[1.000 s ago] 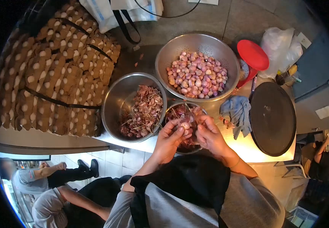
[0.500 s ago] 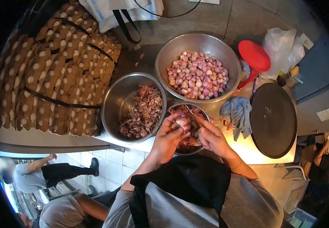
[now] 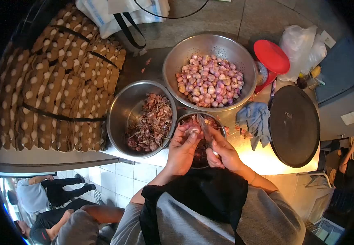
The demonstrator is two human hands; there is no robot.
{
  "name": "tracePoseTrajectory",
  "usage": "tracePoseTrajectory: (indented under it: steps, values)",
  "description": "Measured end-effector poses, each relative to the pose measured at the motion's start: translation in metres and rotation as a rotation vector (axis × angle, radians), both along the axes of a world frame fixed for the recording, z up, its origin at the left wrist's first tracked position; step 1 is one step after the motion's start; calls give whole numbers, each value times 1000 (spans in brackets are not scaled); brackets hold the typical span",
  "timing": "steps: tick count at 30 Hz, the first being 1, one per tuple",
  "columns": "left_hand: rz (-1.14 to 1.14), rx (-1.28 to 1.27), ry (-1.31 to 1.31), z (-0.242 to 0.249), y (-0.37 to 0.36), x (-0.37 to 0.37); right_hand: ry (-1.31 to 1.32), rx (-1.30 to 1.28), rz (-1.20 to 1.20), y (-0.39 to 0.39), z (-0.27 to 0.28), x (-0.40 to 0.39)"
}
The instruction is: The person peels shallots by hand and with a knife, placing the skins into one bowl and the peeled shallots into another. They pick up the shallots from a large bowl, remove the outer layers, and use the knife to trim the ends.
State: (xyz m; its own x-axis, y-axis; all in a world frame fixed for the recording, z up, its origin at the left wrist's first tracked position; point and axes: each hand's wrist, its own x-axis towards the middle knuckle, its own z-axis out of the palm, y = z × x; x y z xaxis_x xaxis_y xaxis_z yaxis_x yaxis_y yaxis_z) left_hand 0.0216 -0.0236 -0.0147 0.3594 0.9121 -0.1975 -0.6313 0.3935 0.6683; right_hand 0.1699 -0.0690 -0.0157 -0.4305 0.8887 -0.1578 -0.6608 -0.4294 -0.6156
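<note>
Over the small bowl [image 3: 225, 130], left hand [image 3: 180, 154] pinches a shallot [image 3: 194, 130], fingers nearly closed; right hand [image 3: 226, 154] curls tightly round the knife [image 3: 205, 130], steadying it beside the shallot. Bowl placement likely catches scraps.

Both hands up at the small round silver metal bowl [image 3: 225, 131], close together. Left hand [image 3: 182, 152]: over bowl's left side, palm turned up, fingers curled, thumb pressed in, pinch closed. Right hand [image 3: 223, 152]: over bowl's right side, fingers folded into a closed grip. Left forearm [image 3: 155, 184] and right forearm [image 3: 259, 180] bare, angled inward toward bowl from either side.
</note>
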Motion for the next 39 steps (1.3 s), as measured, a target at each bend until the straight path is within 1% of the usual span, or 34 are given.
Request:
tracePoseTrajectory:
  steps: [5, 8, 11, 14, 17, 18, 19, 21, 22, 23, 25, 26, 27, 28, 30, 32, 35, 37, 39]
  values:
    - [-11, 54, -46, -8, -5, 8, 162, -27, -22, 4, -2, -5]
    - [-33, 15, -67, -11, -5, 7, 222, -27, -13, 4, -1, -4]
    - [-31, -44, -136, -8, -6, 7, 329, -124, -103, 3, -11, -2]
    - [-79, -100, -168, 2, -2, 0, 153, -69, -172, 1, -6, 12]
    - [-71, -158, -92, 8, 2, -6, -34, -129, -271, -10, -20, 30]
    - [-20, -181, -41, 7, 1, -7, -90, -157, -284, -16, -22, 32]
    - [-25, -156, -18, 4, 3, -7, -179, -197, -301, -21, -23, 32]
    - [-20, -120, 27, 11, 1, -7, -277, -95, -316, -27, -33, 31]
    - [-8, -99, 59, 9, 1, -4, -335, 44, -347, -25, -35, 29]
    - [-33, -102, 79, 9, 0, -2, -448, 71, -361, -27, -33, 27]
    - [-49, -93, 128, 12, 0, -4, -533, 169, -325, -26, -11, 23]
    - [-77, -37, 129, 10, 0, -5, -574, 199, -267, -24, -5, 22]
    - [-71, -60, 133, 8, -1, -8, -614, 231, -203, -23, -1, 22]
    - [-63, -46, 92, 8, -2, -10, -654, 264, -137, -21, 2, 21]
    - [-36, -20, 50, 6, -3, -12, -734, 338, -98, -16, 5, 14]
    - [-4, 0, 48, 3, -3, -13, -759, 402, -84, -13, 3, 11]
    - [55, -27, 126, 5, -4, -12, -811, 519, -106, -11, -5, 11]
    - [82, -9, 152, 5, -6, -8, -753, 382, -54, -12, -3, 11]
    - [98, 20, 191, 5, -9, -7, -723, 319, -30, -12, 1, 11]
